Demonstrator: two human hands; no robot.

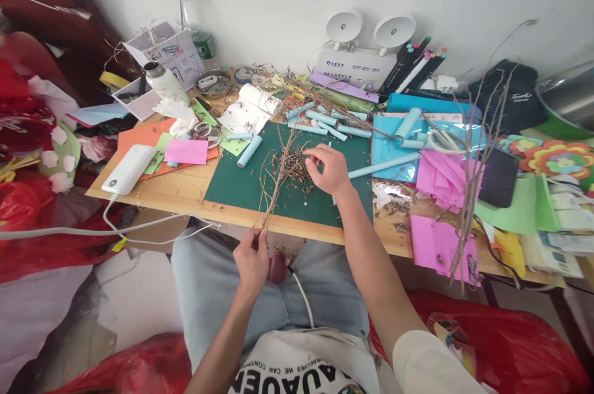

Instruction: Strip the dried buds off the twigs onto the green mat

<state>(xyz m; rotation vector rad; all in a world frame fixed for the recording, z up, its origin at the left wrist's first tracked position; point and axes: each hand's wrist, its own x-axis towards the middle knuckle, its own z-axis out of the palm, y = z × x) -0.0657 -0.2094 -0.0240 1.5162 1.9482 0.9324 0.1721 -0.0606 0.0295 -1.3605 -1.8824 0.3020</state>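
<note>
My left hand point(253, 261) is closed around the lower end of a thin dry branch point(278, 177), held just off the table's front edge above my lap. The branch runs up and away across a dark green cutting mat point(241, 187). My right hand point(327, 168) hovers over the mat, fingers pinched at a side twig of the branch, beside a small heap of broken twig bits point(292, 166).
The wooden table point(185, 190) carries rolled light-blue paper tubes point(320, 122), pink sheets point(440, 174), another bunch of bare branches point(468, 196) at right, a white power bank point(129, 169) with cable at left, a bottle point(164, 81) and a white twin-lamp box point(357, 63) by the wall. Red bags lie around my knees.
</note>
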